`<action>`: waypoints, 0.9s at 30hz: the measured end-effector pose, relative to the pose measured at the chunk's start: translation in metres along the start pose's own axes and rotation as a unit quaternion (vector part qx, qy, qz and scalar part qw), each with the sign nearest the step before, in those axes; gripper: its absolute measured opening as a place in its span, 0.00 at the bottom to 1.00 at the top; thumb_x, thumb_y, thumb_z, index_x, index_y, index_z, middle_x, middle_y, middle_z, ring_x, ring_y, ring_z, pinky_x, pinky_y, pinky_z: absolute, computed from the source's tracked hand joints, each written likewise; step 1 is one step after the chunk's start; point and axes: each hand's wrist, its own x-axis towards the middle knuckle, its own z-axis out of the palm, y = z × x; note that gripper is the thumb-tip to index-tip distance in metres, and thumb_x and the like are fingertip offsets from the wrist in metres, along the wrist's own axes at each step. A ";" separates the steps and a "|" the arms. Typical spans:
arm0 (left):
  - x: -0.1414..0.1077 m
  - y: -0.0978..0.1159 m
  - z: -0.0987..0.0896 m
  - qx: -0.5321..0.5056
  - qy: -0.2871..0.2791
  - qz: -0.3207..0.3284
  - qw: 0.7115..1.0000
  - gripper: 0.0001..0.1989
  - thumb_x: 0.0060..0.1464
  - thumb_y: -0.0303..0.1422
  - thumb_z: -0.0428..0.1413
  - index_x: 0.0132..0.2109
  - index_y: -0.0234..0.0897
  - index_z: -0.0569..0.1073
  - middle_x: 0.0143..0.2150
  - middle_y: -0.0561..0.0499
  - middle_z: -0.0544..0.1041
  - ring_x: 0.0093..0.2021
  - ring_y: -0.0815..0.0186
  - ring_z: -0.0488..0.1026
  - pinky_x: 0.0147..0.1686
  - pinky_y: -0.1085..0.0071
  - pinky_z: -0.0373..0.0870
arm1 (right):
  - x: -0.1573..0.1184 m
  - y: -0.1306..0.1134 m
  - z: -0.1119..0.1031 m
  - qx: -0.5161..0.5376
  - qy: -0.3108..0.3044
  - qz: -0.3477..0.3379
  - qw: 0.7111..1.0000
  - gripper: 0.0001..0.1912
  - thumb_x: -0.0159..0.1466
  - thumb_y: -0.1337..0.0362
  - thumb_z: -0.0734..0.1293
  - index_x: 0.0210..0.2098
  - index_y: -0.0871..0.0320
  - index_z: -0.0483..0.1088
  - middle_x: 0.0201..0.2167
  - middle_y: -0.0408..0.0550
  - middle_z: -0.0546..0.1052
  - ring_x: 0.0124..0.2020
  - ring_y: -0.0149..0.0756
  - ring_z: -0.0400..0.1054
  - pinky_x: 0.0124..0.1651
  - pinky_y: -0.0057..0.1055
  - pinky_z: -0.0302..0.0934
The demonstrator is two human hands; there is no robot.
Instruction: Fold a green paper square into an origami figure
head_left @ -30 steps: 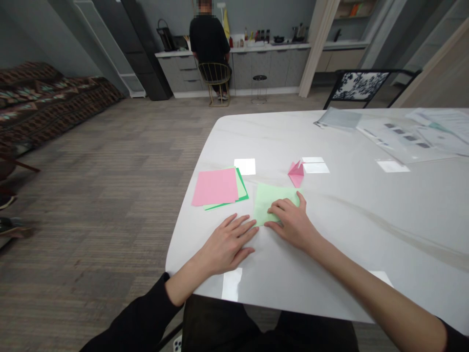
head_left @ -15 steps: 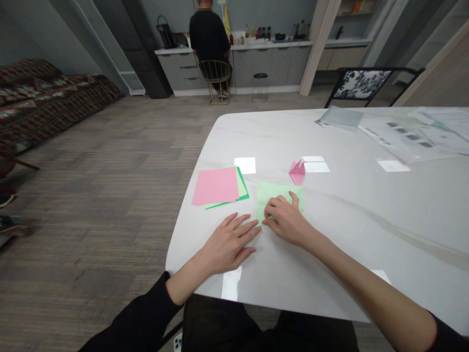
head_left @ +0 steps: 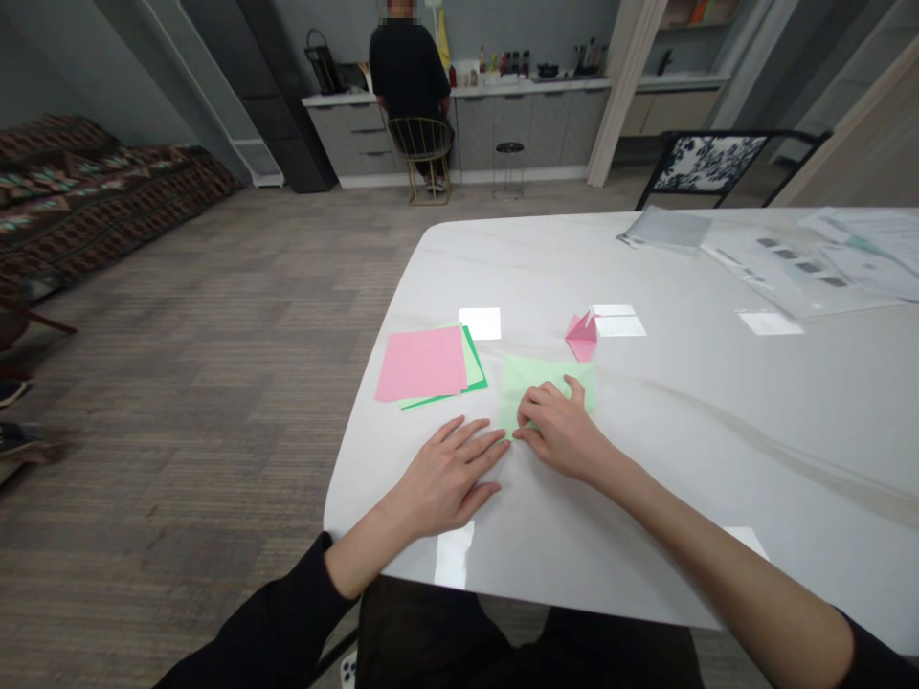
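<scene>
A light green sheet of paper [head_left: 538, 370] lies on the white table in front of me, with faint crease lines near its far edge. Over its near half is my right hand [head_left: 558, 427], fingers curled and thumb close to the index finger, gripping the sheet near its lower left part. My left hand [head_left: 446, 476] rests flat with fingers spread, its fingertips at the sheet's lower left corner. Just beyond the sheet stands a folded pink paper piece [head_left: 582, 338]. The right hand hides much of the sheet's near edge.
A stack of square papers [head_left: 422, 364], pink on top with light and dark green beneath, lies left near the table edge. Papers and a clear folder [head_left: 667, 231] lie at the far right. Beyond stand a patterned chair [head_left: 710, 166] and a seated person [head_left: 409, 67] at the counter.
</scene>
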 end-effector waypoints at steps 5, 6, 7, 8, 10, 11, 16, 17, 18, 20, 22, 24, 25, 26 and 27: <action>0.001 0.000 0.000 -0.012 0.009 -0.001 1.000 0.26 0.64 0.39 0.48 0.67 0.41 0.59 0.65 0.45 0.66 0.67 0.52 0.57 0.64 0.47 0.55 | 0.001 -0.001 0.000 -0.008 0.000 0.004 1.000 0.06 0.64 0.67 0.64 0.30 0.57 0.67 0.35 0.46 0.73 0.44 0.41 0.64 0.61 0.56 0.38; 0.001 0.000 -0.001 -0.014 0.011 -0.001 1.000 0.26 0.64 0.39 0.48 0.67 0.41 0.60 0.65 0.45 0.66 0.67 0.52 0.57 0.64 0.47 0.55 | 0.001 -0.001 0.000 -0.010 0.000 0.005 1.000 0.06 0.64 0.67 0.64 0.30 0.57 0.67 0.35 0.46 0.73 0.44 0.41 0.64 0.61 0.56 0.38; 0.001 0.000 -0.001 -0.015 0.013 0.000 1.000 0.25 0.64 0.38 0.48 0.66 0.41 0.60 0.65 0.45 0.67 0.67 0.52 0.58 0.64 0.47 0.55 | 0.002 -0.002 0.000 -0.011 0.001 0.007 1.000 0.06 0.64 0.67 0.64 0.30 0.57 0.67 0.34 0.46 0.73 0.44 0.41 0.64 0.61 0.56 0.37; 0.001 0.000 -0.001 -0.016 0.014 0.000 1.000 0.25 0.64 0.37 0.48 0.66 0.41 0.60 0.64 0.45 0.67 0.67 0.52 0.58 0.64 0.47 0.55 | 0.002 -0.002 0.000 -0.012 0.001 0.009 1.000 0.06 0.64 0.67 0.64 0.29 0.57 0.67 0.34 0.46 0.73 0.44 0.41 0.64 0.61 0.56 0.37; 0.000 0.000 -0.001 -0.019 0.018 0.000 1.000 0.24 0.63 0.36 0.48 0.65 0.40 0.62 0.64 0.45 0.68 0.67 0.53 0.58 0.64 0.48 0.55 | 0.001 -0.002 0.000 -0.011 0.003 0.012 1.000 0.06 0.64 0.67 0.63 0.29 0.57 0.67 0.34 0.46 0.73 0.43 0.41 0.64 0.62 0.57 0.37; 0.000 0.000 -0.001 -0.020 0.022 0.001 1.000 0.23 0.63 0.35 0.48 0.65 0.39 0.62 0.63 0.45 0.68 0.66 0.53 0.59 0.64 0.48 0.55 | 0.001 -0.002 0.000 -0.010 0.003 0.013 1.000 0.06 0.64 0.67 0.63 0.30 0.57 0.66 0.34 0.45 0.73 0.43 0.41 0.64 0.62 0.57 0.37; -0.003 0.000 0.000 -0.030 0.047 0.001 0.998 0.21 0.63 0.32 0.48 0.61 0.37 0.66 0.60 0.44 0.72 0.64 0.54 0.63 0.64 0.50 0.58 | 0.000 -0.002 0.000 -0.006 0.008 0.011 1.000 0.05 0.64 0.67 0.64 0.30 0.56 0.66 0.34 0.45 0.72 0.43 0.40 0.64 0.62 0.57 0.37; -0.004 0.000 0.001 -0.033 0.053 0.002 0.998 0.20 0.63 0.31 0.48 0.61 0.37 0.67 0.59 0.44 0.72 0.63 0.55 0.64 0.64 0.50 0.58 | 0.000 -0.002 0.000 -0.005 0.009 0.010 1.000 0.05 0.64 0.67 0.64 0.31 0.56 0.66 0.34 0.45 0.72 0.43 0.40 0.64 0.62 0.57 0.37; -0.004 -0.001 0.002 -0.036 0.061 0.002 0.997 0.20 0.62 0.31 0.48 0.60 0.36 0.67 0.58 0.44 0.73 0.63 0.55 0.65 0.64 0.50 0.59 | 0.000 -0.001 0.000 -0.004 0.010 0.010 1.000 0.04 0.64 0.67 0.64 0.31 0.56 0.66 0.35 0.45 0.72 0.43 0.40 0.64 0.62 0.57 0.37; -0.006 -0.001 0.004 -0.048 0.079 0.000 0.996 0.20 0.62 0.30 0.49 0.59 0.36 0.68 0.57 0.44 0.74 0.61 0.55 0.67 0.63 0.50 0.60 | 0.000 -0.001 0.001 -0.002 0.012 0.010 1.000 0.04 0.64 0.67 0.64 0.31 0.56 0.66 0.35 0.45 0.72 0.43 0.40 0.64 0.61 0.57 0.37; -0.007 -0.002 0.005 -0.067 0.102 -0.014 0.992 0.20 0.61 0.28 0.48 0.59 0.35 0.67 0.56 0.43 0.75 0.60 0.57 0.69 0.62 0.52 0.63 | 0.000 0.000 0.001 0.000 0.012 0.009 1.000 0.04 0.64 0.67 0.64 0.31 0.56 0.66 0.35 0.45 0.72 0.42 0.40 0.64 0.61 0.57 0.37; -0.006 -0.002 0.005 -0.085 0.121 -0.034 0.988 0.21 0.61 0.26 0.47 0.60 0.35 0.66 0.57 0.42 0.74 0.59 0.58 0.69 0.60 0.53 0.66 | 0.000 0.000 0.001 0.002 0.012 0.009 1.000 0.05 0.64 0.67 0.64 0.31 0.56 0.66 0.34 0.45 0.72 0.42 0.40 0.65 0.61 0.57 0.37; -0.005 -0.002 0.004 -0.091 0.124 -0.040 0.987 0.21 0.61 0.26 0.46 0.61 0.34 0.65 0.59 0.42 0.72 0.60 0.58 0.68 0.60 0.54 0.66 | 0.000 -0.001 0.001 0.002 0.012 0.009 1.000 0.05 0.63 0.67 0.64 0.30 0.56 0.66 0.34 0.45 0.72 0.42 0.40 0.65 0.61 0.57 0.37; -0.003 -0.002 0.003 -0.093 0.121 -0.040 0.987 0.22 0.61 0.26 0.46 0.62 0.34 0.64 0.60 0.41 0.71 0.62 0.57 0.66 0.60 0.54 0.66 | 0.001 -0.001 0.001 0.002 0.012 0.009 1.000 0.05 0.63 0.67 0.65 0.30 0.56 0.66 0.34 0.45 0.72 0.42 0.40 0.65 0.61 0.57 0.37; -0.001 -0.001 0.003 -0.093 0.112 -0.037 0.989 0.23 0.61 0.26 0.46 0.63 0.34 0.62 0.62 0.41 0.70 0.63 0.57 0.65 0.61 0.53 0.65 | 0.001 -0.001 0.001 0.001 0.012 0.009 1.000 0.05 0.63 0.67 0.65 0.30 0.56 0.66 0.34 0.45 0.72 0.42 0.40 0.65 0.61 0.56 0.38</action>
